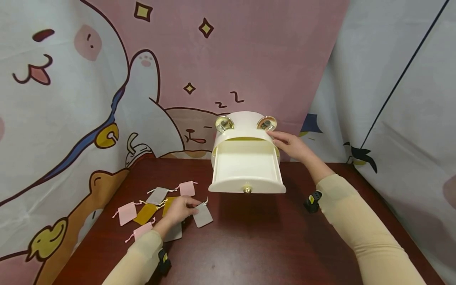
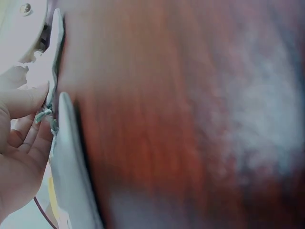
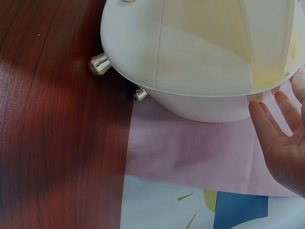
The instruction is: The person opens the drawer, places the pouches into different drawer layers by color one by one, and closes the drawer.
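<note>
My left hand (image 1: 179, 210) pinches a small grey drawstring pouch (image 1: 203, 217) near its corded top, low over the table. In the left wrist view the thumb presses on that pouch (image 2: 55, 52), and another grey pouch (image 2: 74, 167) lies just beneath the hand. Ahead stands a glossy white rounded box (image 1: 246, 122) with two gold-rimmed round pieces on top. Its white drawer (image 1: 231, 186), with a gold knob (image 1: 247, 190), is pulled out toward me. My right hand (image 1: 293, 146) touches the box's right upper side with extended fingers, also seen on the box wall (image 3: 205, 109) in the right wrist view.
On the dark red-brown table (image 1: 256, 245), left of the box, lie several pouches, among them a pink pouch (image 1: 127, 213), a mustard pouch (image 1: 145, 214) and a grey pouch (image 1: 158, 195). A cartoon-printed cloth (image 1: 249, 59) hangs behind the table and along its sides.
</note>
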The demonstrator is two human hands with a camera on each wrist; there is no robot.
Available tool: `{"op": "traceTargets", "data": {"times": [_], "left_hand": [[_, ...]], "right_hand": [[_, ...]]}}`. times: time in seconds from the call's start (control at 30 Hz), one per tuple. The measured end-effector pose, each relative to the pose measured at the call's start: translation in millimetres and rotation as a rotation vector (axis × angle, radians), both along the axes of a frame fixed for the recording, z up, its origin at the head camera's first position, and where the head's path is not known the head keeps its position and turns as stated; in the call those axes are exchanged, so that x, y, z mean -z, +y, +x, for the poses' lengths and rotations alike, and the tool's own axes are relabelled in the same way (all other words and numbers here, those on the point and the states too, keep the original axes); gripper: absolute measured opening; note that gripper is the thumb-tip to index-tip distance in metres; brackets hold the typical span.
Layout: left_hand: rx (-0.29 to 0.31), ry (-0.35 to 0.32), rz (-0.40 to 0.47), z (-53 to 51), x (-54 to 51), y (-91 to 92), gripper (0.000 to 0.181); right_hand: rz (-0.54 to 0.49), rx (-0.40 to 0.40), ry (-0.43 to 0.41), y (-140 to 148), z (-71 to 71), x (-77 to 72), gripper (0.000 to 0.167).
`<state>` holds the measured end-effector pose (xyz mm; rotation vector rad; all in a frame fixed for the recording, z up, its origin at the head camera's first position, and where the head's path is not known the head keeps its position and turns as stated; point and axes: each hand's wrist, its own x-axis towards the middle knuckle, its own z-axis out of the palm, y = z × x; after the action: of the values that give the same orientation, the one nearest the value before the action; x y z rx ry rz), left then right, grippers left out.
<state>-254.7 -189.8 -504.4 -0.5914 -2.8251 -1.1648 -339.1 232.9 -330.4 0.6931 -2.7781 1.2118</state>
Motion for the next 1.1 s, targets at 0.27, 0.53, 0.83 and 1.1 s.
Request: {"op": "traceTargets", "data": {"times": [0.27, 0.53, 0.83, 1.1], "left_hand": [[-0.079, 0.055, 0.094, 1.1, -13.0, 1.7, 0.020], [-0.129, 0.100, 0.133, -1.6, -32.8, -8.0, 0.019], [-0.175, 0.108, 0.204, 0.8, -59.7, -17.1, 0.022], [-0.234, 0.125, 0.224, 1.6, -86.3, -21.4, 0.019]], "right_hand": [[-0.006, -0.009, -0.008, 1.1, 0.4, 0.3, 0.048], [-0.011, -0.009, -0.006, 0.4, 1.3, -0.4, 0.047], [-0.015, -0.016, -0.006, 0.2, -1.6, 0.8, 0.048], [0.006, -0.007, 0.004, 0.5, -1.9, 1.3, 0.047]]}}
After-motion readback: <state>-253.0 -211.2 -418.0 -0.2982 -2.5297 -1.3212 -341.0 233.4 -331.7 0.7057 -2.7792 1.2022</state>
